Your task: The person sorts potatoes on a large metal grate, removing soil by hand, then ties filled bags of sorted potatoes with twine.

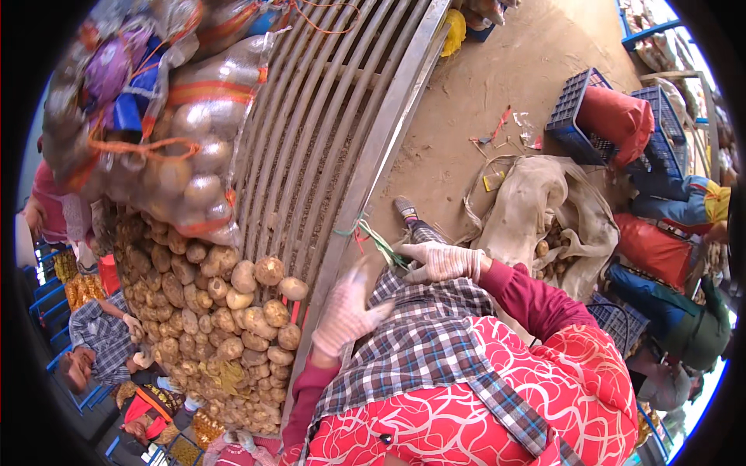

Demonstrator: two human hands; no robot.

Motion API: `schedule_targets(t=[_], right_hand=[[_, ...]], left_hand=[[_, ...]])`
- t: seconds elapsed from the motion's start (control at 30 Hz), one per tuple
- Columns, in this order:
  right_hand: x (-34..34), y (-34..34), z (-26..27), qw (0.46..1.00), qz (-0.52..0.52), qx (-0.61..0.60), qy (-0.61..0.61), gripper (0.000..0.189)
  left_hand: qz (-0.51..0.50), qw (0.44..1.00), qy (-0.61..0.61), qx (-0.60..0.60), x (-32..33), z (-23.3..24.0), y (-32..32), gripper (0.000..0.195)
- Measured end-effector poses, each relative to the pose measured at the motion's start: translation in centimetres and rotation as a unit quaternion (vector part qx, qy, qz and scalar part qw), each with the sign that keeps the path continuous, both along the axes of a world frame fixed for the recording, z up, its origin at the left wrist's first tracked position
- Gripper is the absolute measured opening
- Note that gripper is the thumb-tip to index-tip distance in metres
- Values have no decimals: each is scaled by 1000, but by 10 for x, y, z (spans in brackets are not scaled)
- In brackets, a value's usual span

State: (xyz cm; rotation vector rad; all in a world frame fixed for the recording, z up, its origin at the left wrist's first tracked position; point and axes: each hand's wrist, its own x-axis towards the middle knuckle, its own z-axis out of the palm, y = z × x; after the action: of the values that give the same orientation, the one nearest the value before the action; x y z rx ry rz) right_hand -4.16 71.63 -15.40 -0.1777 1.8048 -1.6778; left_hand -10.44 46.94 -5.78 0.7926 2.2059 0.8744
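My left hand [352,314], in a striped knit glove, is blurred beside the metal table rail [332,250]. Its fingers are spread and nothing shows in it. My right hand [440,262], gloved alike, hovers over my checked apron, its fingers at the loose ends of a bundle of green ties [379,244] hanging by the rail. Whether it grips them is unclear. Left of my left hand, a heap of potatoes [233,326] covers the sorting table. Beyond the heap, a clear mesh-like bag of potatoes [198,145] with orange bands lies on metal bars [326,116].
A pale sack [542,215] with potatoes inside slumps on the floor to my right. Blue plastic crates [577,116] and a red bundle [615,122] stand beyond it. Several co-workers, one in a checked shirt [102,332], are along the table's far side; others are at far right.
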Motion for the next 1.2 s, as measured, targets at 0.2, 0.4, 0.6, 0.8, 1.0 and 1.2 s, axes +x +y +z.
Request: schedule_targets(t=[0.2,0.4,0.6,0.8,1.0,1.2], right_hand=[[1,-53,3,966,-139,-27,-214,33],[38,-91,75,998,-26,-50,-17,29],[-5,-84,167,984,-49,-147,-92,37],[-51,-53,153,945,-16,-312,-98,38],[-75,-19,121,982,-22,-180,-55,43],[-65,-43,109,936,242,-229,-111,34]], left_hand=[[339,885,-182,261,70,-81,36,99],[308,717,-401,480,135,-64,-18,77],[344,796,-312,389,162,-23,-85,35],[441,822,-117,342,173,7,-47,27],[479,678,-162,534,170,19,-2,31],[593,633,-24,497,185,74,8,34]])
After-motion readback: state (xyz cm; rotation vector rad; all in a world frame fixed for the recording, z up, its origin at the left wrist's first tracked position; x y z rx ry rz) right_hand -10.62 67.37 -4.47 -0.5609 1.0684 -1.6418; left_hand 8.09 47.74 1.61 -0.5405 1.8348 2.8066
